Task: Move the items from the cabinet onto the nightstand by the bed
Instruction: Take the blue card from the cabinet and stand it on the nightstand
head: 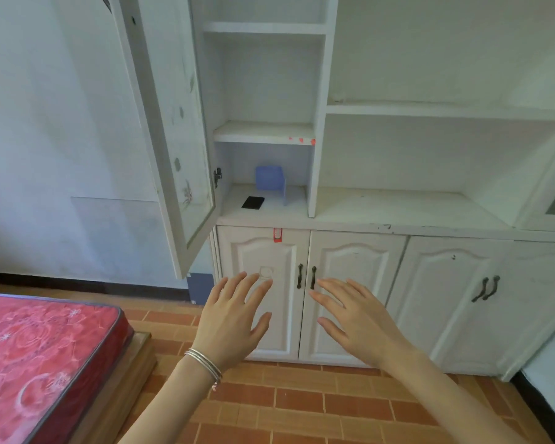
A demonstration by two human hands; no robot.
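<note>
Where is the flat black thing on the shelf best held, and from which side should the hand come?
Probably pinch the flat black thing across its left and right edges, coming from the front and above: it lies flat near the shelf's front edge, the open door stands at its left, the blue box behind it.

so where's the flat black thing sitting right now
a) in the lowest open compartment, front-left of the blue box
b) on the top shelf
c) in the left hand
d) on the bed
A: the flat black item lies on the floor of the lowest open compartment, front-left of the blue box, while the left hand and right hand are both empty.
</note>
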